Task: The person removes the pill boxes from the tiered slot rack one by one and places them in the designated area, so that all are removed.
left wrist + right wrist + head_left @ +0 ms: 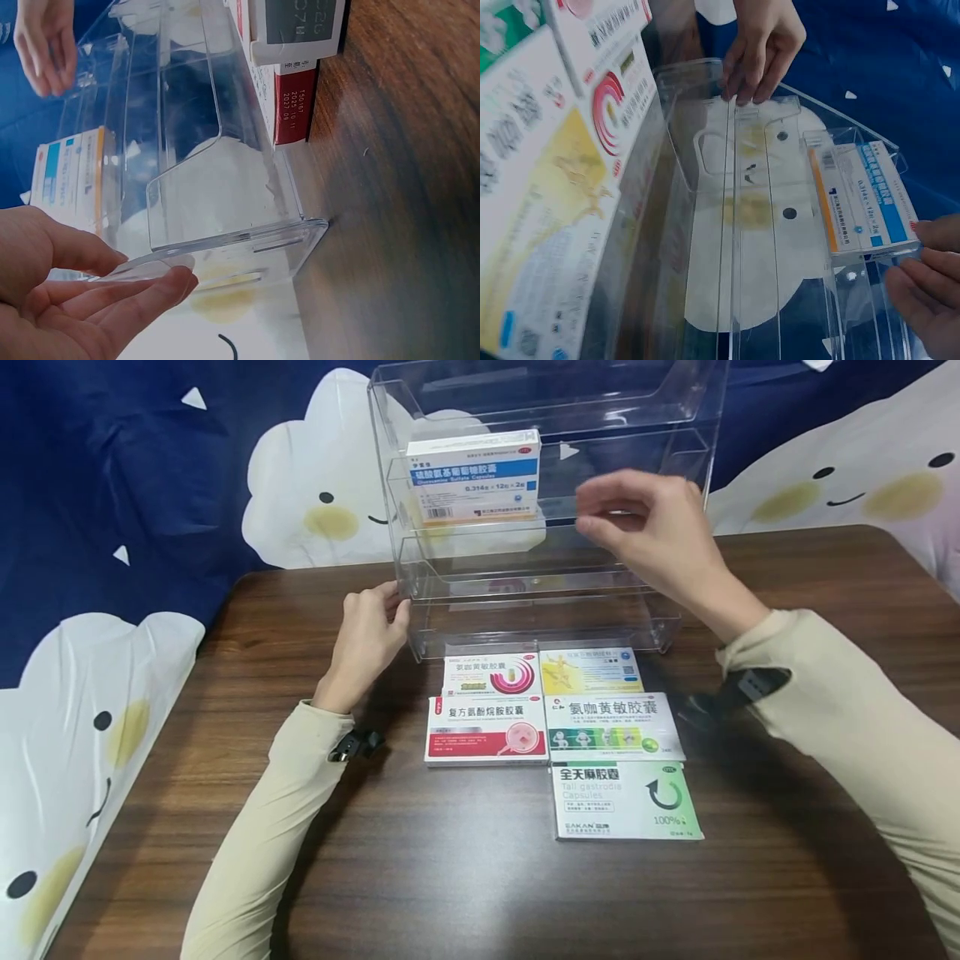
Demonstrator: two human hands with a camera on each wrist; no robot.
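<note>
A clear plastic tiered display rack (555, 583) stands at the back of the table. My left hand (369, 631) pinches the edge of its left side panel, thumb and fingers on either side of it, as the left wrist view (112, 292) shows. A white and blue medicine box (474, 481) stands upright on an upper tier at the left, its front facing me. My right hand (648, 518) hovers in front of the rack, just right of that box, fingers bent loosely with nothing between them. In the right wrist view its fingertips (922, 259) appear close by the box's end.
Several medicine boxes lie flat before the rack: a pink-ringed one (480, 675), a yellow one (588, 670), a red and white one (486, 732), a green-striped one (615, 727) and a green-cornered one (628, 802). A blue curtain with clouds (150, 460) hangs behind the wooden table (420, 868).
</note>
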